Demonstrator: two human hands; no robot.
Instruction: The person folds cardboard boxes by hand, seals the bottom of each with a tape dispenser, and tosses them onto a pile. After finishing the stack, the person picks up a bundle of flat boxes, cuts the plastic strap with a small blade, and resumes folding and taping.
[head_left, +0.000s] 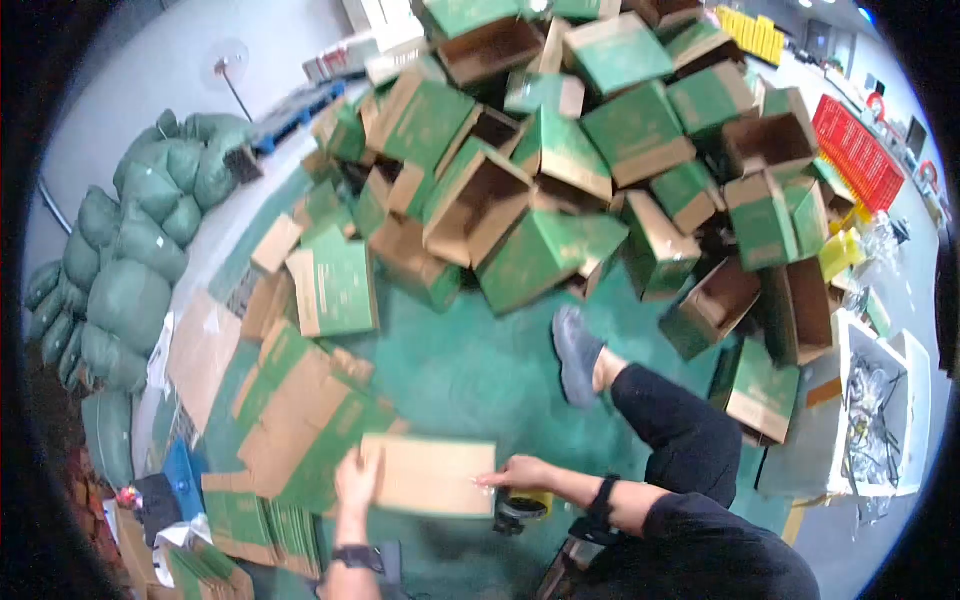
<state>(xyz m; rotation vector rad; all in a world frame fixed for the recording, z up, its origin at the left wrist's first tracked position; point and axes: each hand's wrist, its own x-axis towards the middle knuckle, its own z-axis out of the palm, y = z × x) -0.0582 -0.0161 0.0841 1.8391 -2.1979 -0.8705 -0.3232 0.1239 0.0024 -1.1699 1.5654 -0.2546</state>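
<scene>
The flattened cardboard box (430,476) lies on the green floor (480,370) right in front of the person, the left hand (357,480) closed over its near-left edge and the right hand (520,471) pressing open-fingered on its right edge, gripping nothing, just above a tape dispenser (522,507). A modest share looks done — flattened boxes (300,420) lie stacked just to the left. Most seems left, judging by the heap of open boxes (590,150) piled beyond.
</scene>
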